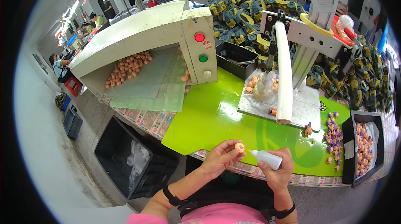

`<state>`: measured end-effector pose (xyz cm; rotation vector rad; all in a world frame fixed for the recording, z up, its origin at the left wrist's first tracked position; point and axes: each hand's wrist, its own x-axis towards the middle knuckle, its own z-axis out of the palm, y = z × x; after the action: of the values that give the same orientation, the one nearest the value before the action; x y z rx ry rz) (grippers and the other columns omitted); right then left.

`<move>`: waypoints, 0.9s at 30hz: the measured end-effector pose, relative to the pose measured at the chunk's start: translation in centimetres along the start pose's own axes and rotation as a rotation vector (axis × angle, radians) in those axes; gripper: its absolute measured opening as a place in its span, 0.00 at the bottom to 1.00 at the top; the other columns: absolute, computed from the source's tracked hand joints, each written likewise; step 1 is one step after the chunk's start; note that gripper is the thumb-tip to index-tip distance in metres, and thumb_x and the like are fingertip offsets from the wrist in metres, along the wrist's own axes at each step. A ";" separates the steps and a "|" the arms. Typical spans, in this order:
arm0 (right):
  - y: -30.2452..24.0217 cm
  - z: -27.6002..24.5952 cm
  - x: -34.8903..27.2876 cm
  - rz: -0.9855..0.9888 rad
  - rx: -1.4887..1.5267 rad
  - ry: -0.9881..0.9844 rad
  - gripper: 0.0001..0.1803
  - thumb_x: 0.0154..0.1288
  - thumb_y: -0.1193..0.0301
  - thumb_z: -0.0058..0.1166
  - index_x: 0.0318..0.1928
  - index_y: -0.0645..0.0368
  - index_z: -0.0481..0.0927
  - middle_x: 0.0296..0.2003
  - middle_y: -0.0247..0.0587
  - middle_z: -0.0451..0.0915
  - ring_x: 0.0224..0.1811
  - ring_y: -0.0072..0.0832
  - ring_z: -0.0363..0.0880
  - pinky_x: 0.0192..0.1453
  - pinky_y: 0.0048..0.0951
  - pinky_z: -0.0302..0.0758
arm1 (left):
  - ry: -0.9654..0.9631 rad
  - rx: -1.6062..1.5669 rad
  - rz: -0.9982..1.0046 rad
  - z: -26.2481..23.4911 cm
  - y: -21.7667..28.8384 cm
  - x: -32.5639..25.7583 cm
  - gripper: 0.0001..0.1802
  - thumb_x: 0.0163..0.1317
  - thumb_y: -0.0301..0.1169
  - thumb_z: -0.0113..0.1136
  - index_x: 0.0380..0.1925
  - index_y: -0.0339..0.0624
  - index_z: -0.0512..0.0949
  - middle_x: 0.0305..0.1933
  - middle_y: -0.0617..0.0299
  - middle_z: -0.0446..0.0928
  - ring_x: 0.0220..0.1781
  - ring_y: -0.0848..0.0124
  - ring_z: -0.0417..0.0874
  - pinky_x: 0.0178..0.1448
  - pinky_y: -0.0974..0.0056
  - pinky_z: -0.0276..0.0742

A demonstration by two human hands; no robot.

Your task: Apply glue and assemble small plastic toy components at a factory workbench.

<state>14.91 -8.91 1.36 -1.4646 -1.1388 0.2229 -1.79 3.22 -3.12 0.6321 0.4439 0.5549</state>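
Note:
My left hand [218, 159] pinches a small peach-coloured doll head [239, 147] between thumb and fingers, above the front edge of the table. Wrapped in my right hand [279, 174] is a white squeeze bottle [267, 159], tilted so that its thin orange-tipped nozzle points left at the head. The nozzle tip is close to the head; I cannot tell whether they touch. Beyond my hands, a single figure piece [308, 129] rests by the press's metal base plate [301, 109]. Several purple-and-peach pieces [333, 138] lie on the green mat [209, 119] to the right.
A cream box-shaped machine [138, 36] with peach heads [127, 68] inside stands at left. The press's white curved tube [284, 73] rises above its plate. A black bin of pieces [355, 174] is at right, a large black crate [109, 157] at lower left. Dark-and-yellow parts [238, 15] heap behind.

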 end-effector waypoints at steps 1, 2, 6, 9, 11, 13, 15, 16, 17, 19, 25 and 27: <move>-0.1 0.1 0.0 0.001 -0.005 -0.006 0.22 0.44 0.68 0.75 0.39 0.59 0.79 0.30 0.39 0.76 0.32 0.32 0.73 0.35 0.29 0.70 | -0.003 0.006 0.004 0.0 0.0 0.0 0.16 0.66 0.26 0.56 0.54 0.41 0.72 0.52 0.58 0.74 0.52 0.69 0.80 0.58 0.66 0.79; -0.1 0.1 0.0 0.003 -0.003 -0.007 0.22 0.44 0.68 0.75 0.39 0.59 0.79 0.30 0.39 0.76 0.32 0.32 0.73 0.35 0.29 0.70 | -0.001 0.007 0.004 0.0 0.0 0.0 0.16 0.66 0.26 0.56 0.54 0.41 0.72 0.52 0.58 0.74 0.52 0.69 0.80 0.58 0.66 0.79; -0.4 0.1 0.2 -0.014 -0.034 -0.027 0.22 0.44 0.69 0.75 0.40 0.59 0.79 0.30 0.39 0.77 0.31 0.32 0.73 0.35 0.30 0.70 | -0.005 -0.005 0.001 -0.1 0.0 0.0 0.16 0.66 0.26 0.56 0.54 0.41 0.72 0.53 0.58 0.74 0.52 0.69 0.80 0.58 0.66 0.79; -0.3 0.2 0.3 -0.021 -0.048 -0.041 0.22 0.43 0.70 0.75 0.39 0.59 0.80 0.30 0.40 0.78 0.31 0.33 0.74 0.35 0.30 0.70 | 0.001 -0.006 -0.004 0.0 0.1 0.0 0.16 0.66 0.26 0.56 0.54 0.40 0.72 0.52 0.57 0.74 0.51 0.69 0.80 0.58 0.66 0.79; -0.2 0.2 0.4 -0.015 -0.056 -0.047 0.22 0.43 0.70 0.75 0.39 0.59 0.80 0.30 0.40 0.78 0.31 0.33 0.74 0.35 0.30 0.71 | 0.000 -0.009 -0.008 0.1 0.2 0.0 0.16 0.66 0.26 0.56 0.54 0.40 0.72 0.52 0.57 0.74 0.51 0.69 0.80 0.57 0.66 0.79; -0.2 0.2 0.4 -0.014 -0.047 -0.031 0.22 0.42 0.71 0.75 0.39 0.59 0.80 0.31 0.41 0.78 0.31 0.33 0.74 0.35 0.30 0.71 | -0.004 -0.013 -0.010 0.2 0.2 0.0 0.15 0.67 0.25 0.55 0.53 0.39 0.72 0.51 0.59 0.75 0.51 0.70 0.79 0.59 0.66 0.77; -0.1 0.2 0.4 -0.014 -0.055 -0.025 0.21 0.42 0.71 0.75 0.39 0.59 0.80 0.31 0.41 0.78 0.31 0.34 0.74 0.35 0.31 0.71 | -0.001 -0.012 -0.012 0.1 0.2 0.0 0.15 0.67 0.26 0.56 0.53 0.39 0.72 0.50 0.60 0.75 0.51 0.70 0.79 0.59 0.66 0.78; -0.1 0.1 0.4 -0.014 -0.064 -0.019 0.21 0.42 0.71 0.75 0.39 0.59 0.80 0.30 0.41 0.78 0.31 0.34 0.74 0.35 0.31 0.71 | 0.003 -0.012 -0.014 0.1 0.2 0.0 0.15 0.67 0.26 0.56 0.53 0.39 0.72 0.50 0.60 0.75 0.50 0.70 0.80 0.59 0.66 0.78; -0.2 0.0 0.4 -0.012 -0.064 -0.018 0.21 0.42 0.71 0.75 0.39 0.59 0.80 0.30 0.41 0.78 0.31 0.34 0.74 0.35 0.31 0.71 | 0.002 -0.012 -0.016 0.1 0.2 0.0 0.15 0.67 0.26 0.56 0.53 0.39 0.72 0.50 0.60 0.75 0.50 0.70 0.80 0.59 0.66 0.78; -0.5 -0.2 0.3 -0.027 -0.103 -0.027 0.21 0.42 0.72 0.75 0.38 0.59 0.80 0.29 0.41 0.78 0.30 0.34 0.74 0.34 0.31 0.71 | 0.018 0.003 -0.009 0.2 0.2 0.0 0.15 0.66 0.26 0.56 0.53 0.39 0.72 0.50 0.60 0.76 0.50 0.70 0.80 0.58 0.66 0.78; -1.2 -0.7 0.0 -0.020 -0.124 -0.050 0.20 0.42 0.72 0.75 0.38 0.59 0.80 0.28 0.41 0.78 0.30 0.34 0.74 0.33 0.31 0.71 | 0.021 0.020 -0.003 0.1 0.2 0.0 0.15 0.66 0.26 0.57 0.52 0.39 0.73 0.49 0.60 0.76 0.49 0.71 0.80 0.57 0.67 0.78; -1.3 -0.6 0.0 -0.015 -0.114 -0.027 0.20 0.42 0.73 0.74 0.38 0.59 0.80 0.28 0.41 0.78 0.30 0.34 0.74 0.33 0.31 0.71 | 0.011 0.024 -0.001 -0.1 0.0 0.1 0.15 0.66 0.26 0.57 0.52 0.39 0.73 0.49 0.60 0.76 0.49 0.71 0.80 0.57 0.67 0.78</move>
<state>14.67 -9.57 2.65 -1.5571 -1.2003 0.1700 -1.75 3.34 -3.24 0.6522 0.4624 0.5530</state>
